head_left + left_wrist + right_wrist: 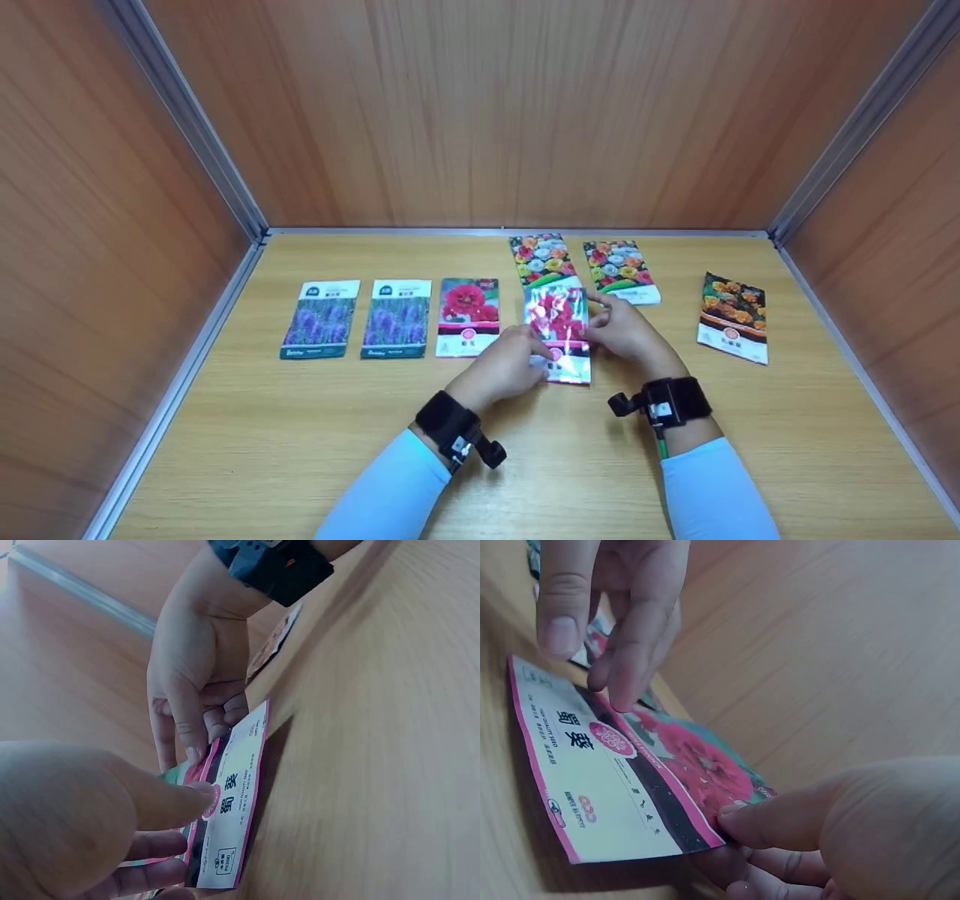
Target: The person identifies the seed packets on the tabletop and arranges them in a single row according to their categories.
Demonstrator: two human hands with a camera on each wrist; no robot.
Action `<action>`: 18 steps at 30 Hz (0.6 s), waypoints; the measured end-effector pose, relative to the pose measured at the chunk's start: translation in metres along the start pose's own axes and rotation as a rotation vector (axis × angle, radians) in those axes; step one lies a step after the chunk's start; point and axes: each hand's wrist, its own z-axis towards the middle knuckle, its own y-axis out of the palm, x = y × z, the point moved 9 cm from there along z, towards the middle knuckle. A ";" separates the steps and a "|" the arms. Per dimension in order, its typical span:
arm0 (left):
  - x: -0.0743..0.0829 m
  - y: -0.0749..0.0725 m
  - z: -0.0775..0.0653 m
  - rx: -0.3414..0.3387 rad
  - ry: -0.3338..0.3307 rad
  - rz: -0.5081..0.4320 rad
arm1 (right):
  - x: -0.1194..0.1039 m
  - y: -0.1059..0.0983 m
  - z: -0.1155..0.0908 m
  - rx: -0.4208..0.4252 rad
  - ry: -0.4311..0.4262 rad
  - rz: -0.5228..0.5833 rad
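Note:
A glossy seed packet (570,369) with pink-red flowers above a black band and white lower part is tilted, its near edge raised over a shadow. My right hand (621,328) pinches its right edge, thumb (765,817) on the printed face and fingers underneath. At the left side, my left hand (508,361) has its thumb and fingers apart; the fingertips overlap the packet's face in the right wrist view. A matching packet (468,315) lies flat just left of it. The far end comes right up to a multicoloured-flower packet (545,259).
Two purple-flower packets (321,319) lie in the row at left. Another multicoloured-flower packet (621,270) is behind my right hand, and an orange-flower packet (733,319) lies farther right. Wooden panels (480,112) with metal edging enclose the back and sides.

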 end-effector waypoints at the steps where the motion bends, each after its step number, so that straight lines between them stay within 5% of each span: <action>1: 0.001 0.002 -0.001 -0.009 0.011 0.043 | -0.003 0.002 -0.003 0.008 0.013 -0.016; 8: 0.010 0.008 -0.009 -0.036 0.075 0.283 | -0.007 0.009 0.000 0.030 0.014 -0.164; 18: 0.012 0.006 -0.009 -0.034 0.038 0.331 | -0.019 -0.004 0.009 0.128 0.052 -0.186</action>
